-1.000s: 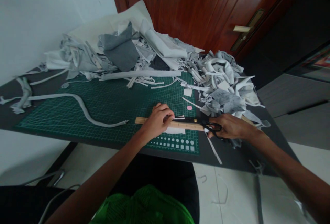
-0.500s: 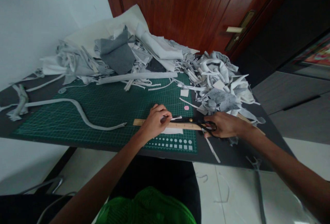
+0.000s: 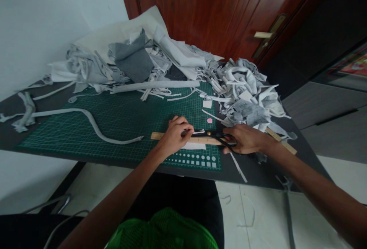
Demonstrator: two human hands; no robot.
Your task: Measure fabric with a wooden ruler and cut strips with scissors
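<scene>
My right hand (image 3: 243,139) is closed round the handles of black scissors (image 3: 218,135), whose blades point left above a wooden ruler (image 3: 209,140). At the blades, my left hand (image 3: 178,133) pinches a narrow white strip (image 3: 198,131); its fingers hide the blade tips. The ruler lies on the green cutting mat (image 3: 137,115), partly under my left hand. Just below the ruler shows the edge of a white fabric piece (image 3: 194,146). A pink round piece (image 3: 209,121) and a small white square (image 3: 207,104) rest beyond the scissors.
Grey and white fabric pieces (image 3: 134,61) are heaped along the back, with scraps (image 3: 246,88) piled at the back right. A long grey strip (image 3: 94,124) curves over the mat's left side. Another wooden piece (image 3: 282,142) lies near my right forearm.
The scissors' handles have drawn closer together as my right hand moved slightly left. The whole view has shifted a little. My left hand keeps its pinch.
</scene>
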